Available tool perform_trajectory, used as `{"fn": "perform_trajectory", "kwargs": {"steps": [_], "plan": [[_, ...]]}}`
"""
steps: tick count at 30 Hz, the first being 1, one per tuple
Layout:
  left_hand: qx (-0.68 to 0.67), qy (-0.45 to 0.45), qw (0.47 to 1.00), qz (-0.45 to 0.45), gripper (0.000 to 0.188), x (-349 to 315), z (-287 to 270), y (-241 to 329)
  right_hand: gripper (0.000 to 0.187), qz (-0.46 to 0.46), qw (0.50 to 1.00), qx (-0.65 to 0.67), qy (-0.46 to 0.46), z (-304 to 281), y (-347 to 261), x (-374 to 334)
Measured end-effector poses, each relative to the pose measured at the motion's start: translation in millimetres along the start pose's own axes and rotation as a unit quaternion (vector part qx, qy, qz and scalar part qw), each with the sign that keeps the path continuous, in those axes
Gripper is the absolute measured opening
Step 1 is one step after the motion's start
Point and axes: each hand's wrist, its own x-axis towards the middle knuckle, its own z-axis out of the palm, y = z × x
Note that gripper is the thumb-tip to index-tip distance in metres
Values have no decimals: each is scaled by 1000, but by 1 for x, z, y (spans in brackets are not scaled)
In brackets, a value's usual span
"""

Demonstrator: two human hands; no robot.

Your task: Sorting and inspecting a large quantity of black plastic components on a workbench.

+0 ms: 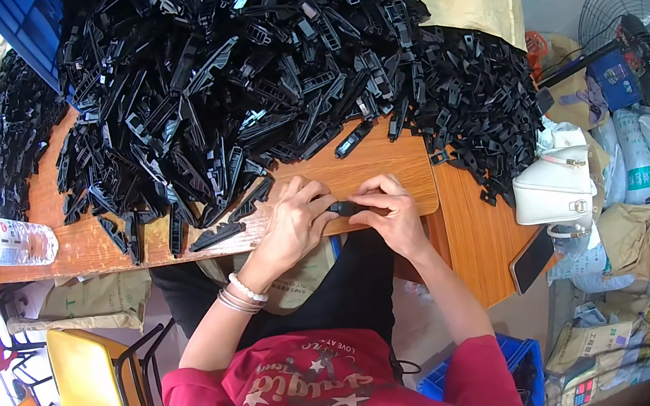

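My left hand point(299, 218) and my right hand point(390, 213) meet at the front edge of the wooden table point(257, 211). Between them is a small black plastic part point(343, 209), pinched by the fingertips of both hands and partly covered by them. A large heap of long black plastic parts point(235, 88) rises just beyond my hands. Several loose parts lie left of my left hand, among them a flat black strip point(217, 236) by the table edge. Another black part point(354, 139) rests on the wood ahead of my right hand.
Smaller black pieces point(480, 97) are heaped at the right, near a white handbag point(553, 187) and a phone point(533, 260). A clear plastic bottle point(17, 242) lies on its side at the left. Yellow chair point(78, 403) and blue crate point(529, 371) stand below.
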Motion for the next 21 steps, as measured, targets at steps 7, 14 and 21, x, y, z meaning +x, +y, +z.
{"fn": "perform_trajectory", "kwargs": {"steps": [7, 14, 21], "plan": [[27, 13, 999, -23, 22, 0, 2, 4, 30, -109, 985, -113, 69, 8, -2, -9], [6, 5, 1000, -18, 16, 1, 1, 5, 28, -77, 993, -87, 31, -5, -8, -11], [13, -3, 1000, -9, 19, 1, 0, 2, 28, -1, 996, -85, 40, -17, -6, -21]]}}
